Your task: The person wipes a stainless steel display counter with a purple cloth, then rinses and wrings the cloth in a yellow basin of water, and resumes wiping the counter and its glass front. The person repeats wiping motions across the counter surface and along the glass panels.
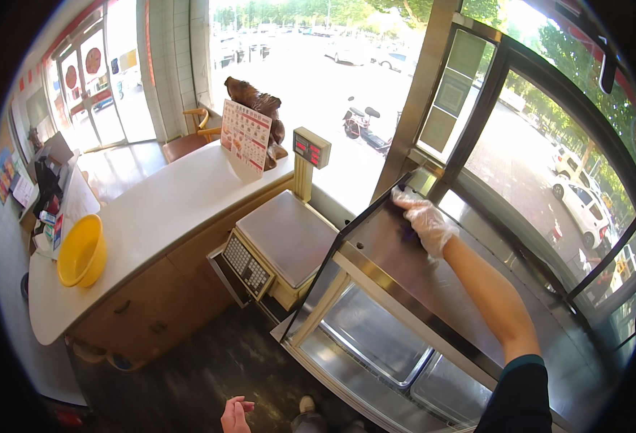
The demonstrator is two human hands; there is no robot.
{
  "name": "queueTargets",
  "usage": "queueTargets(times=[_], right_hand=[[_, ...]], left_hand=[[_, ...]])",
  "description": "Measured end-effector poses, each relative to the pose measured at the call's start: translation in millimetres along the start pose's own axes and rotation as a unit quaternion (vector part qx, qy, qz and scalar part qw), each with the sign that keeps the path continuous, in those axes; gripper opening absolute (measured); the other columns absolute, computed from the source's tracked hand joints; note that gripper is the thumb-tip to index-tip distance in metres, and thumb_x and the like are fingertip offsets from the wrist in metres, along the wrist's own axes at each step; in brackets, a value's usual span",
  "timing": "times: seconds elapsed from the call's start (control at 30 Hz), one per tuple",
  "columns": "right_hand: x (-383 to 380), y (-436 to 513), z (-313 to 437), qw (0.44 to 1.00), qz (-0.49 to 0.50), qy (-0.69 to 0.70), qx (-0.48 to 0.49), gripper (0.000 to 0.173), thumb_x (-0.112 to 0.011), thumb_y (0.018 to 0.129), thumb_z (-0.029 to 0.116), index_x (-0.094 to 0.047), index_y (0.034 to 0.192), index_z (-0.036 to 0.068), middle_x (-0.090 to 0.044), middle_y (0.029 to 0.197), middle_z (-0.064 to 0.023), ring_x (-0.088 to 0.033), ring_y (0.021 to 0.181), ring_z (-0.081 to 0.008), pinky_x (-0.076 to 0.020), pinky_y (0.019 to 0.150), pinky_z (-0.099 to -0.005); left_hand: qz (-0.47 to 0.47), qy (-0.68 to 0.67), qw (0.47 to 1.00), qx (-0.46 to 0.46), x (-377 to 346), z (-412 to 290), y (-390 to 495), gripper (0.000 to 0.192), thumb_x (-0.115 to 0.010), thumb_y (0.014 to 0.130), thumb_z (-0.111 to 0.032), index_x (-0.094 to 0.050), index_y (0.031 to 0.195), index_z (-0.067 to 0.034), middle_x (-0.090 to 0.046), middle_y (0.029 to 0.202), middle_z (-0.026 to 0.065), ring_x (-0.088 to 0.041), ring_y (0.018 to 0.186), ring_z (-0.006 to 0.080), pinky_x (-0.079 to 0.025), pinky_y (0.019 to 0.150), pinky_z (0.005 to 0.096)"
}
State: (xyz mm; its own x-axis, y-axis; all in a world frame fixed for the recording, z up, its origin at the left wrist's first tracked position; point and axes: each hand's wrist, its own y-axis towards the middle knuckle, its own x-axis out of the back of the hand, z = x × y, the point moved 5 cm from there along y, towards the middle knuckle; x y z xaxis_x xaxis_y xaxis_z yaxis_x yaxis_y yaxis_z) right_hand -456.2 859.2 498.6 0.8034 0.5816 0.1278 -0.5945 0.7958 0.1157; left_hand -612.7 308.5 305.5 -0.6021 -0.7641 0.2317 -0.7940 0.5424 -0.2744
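My right hand [426,222], in a clear plastic glove, reaches to the far left corner of the stainless-steel top [399,254] of a display cabinet. Its fingers rest at the corner's edge; whether they hold a thin cloth beneath the glove I cannot tell. Below the top, through the glass front, metal trays [377,330] lie inside the cabinet. My left hand [235,415] is bare and low at the bottom edge of the view, above the dark floor. Its fingers are loosely curled, and no object shows in it. Part of that hand is cut off.
A price-computing scale [288,238] stands just left of the cabinet. Beyond it runs a white counter [172,200] with a yellow plastic basin [82,251], a printed menu board [246,135] and a brown carved figure [256,97]. Large windows [561,157] border the right side.
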Motion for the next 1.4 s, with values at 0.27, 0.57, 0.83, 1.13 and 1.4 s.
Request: queueTargets(times=[0.27,0.57,0.83,1.13,1.4], right_hand=[[-77,-63,25,0.962,0.247,-0.067,0.093,0.038,-0.057,0.088,0.006,-0.062,0.125,-0.002,-0.053,0.14,-0.0152,-0.043,0.136,-0.0275,-0.0259,0.118,-0.0352],[48,-217,83,0.934,0.096,0.319,-0.133,0.052,-0.045,0.089,0.011,-0.042,0.14,-0.003,-0.057,0.121,-0.0114,-0.063,0.097,-0.0133,-0.0552,0.086,-0.025],[185,-402,96,0.927,-0.127,0.323,-0.144,0.015,-0.052,0.084,0.006,-0.058,0.097,0.001,-0.05,0.137,-0.0132,-0.058,0.113,-0.0185,-0.0479,0.1,-0.0287],[307,-563,69,0.966,-0.21,0.077,-0.128,0.05,-0.044,0.087,0.002,-0.047,0.137,0.001,-0.04,0.15,-0.0067,-0.043,0.13,-0.0157,-0.0362,0.107,-0.026],[336,-584,49,0.814,-0.134,-0.565,-0.033,0.055,-0.044,0.09,0.001,-0.039,0.145,0.002,-0.024,0.157,-0.0187,-0.018,0.147,-0.0347,-0.0161,0.121,-0.0373]], left_hand=[[0.067,-0.038,0.995,-0.061,-61,-57,-9,0.029,-0.042,0.103,-0.019,-0.057,0.111,0.004,-0.07,0.092,0.0113,-0.064,0.083,0.0144,-0.048,0.078,0.0258],[0.13,-0.028,0.98,-0.148,-109,-99,-68,0.03,-0.042,0.104,-0.022,-0.057,0.111,0.002,-0.07,0.092,0.0106,-0.065,0.082,0.015,-0.047,0.078,0.026],[0.238,-0.021,0.954,-0.181,-184,-111,-112,0.03,-0.041,0.104,-0.023,-0.057,0.11,0.002,-0.07,0.09,0.0095,-0.065,0.081,0.0139,-0.047,0.075,0.0253],[0.322,0.062,0.922,-0.207,-228,-114,-162,0.038,-0.04,0.105,-0.028,-0.059,0.117,0.002,-0.069,0.098,0.0119,-0.065,0.09,0.0187,-0.05,0.08,0.0299],[0.314,0.043,0.928,-0.195,-235,-107,-177,0.036,-0.041,0.105,-0.027,-0.059,0.119,0.001,-0.069,0.097,0.0099,-0.065,0.09,0.0173,-0.05,0.082,0.0299]])
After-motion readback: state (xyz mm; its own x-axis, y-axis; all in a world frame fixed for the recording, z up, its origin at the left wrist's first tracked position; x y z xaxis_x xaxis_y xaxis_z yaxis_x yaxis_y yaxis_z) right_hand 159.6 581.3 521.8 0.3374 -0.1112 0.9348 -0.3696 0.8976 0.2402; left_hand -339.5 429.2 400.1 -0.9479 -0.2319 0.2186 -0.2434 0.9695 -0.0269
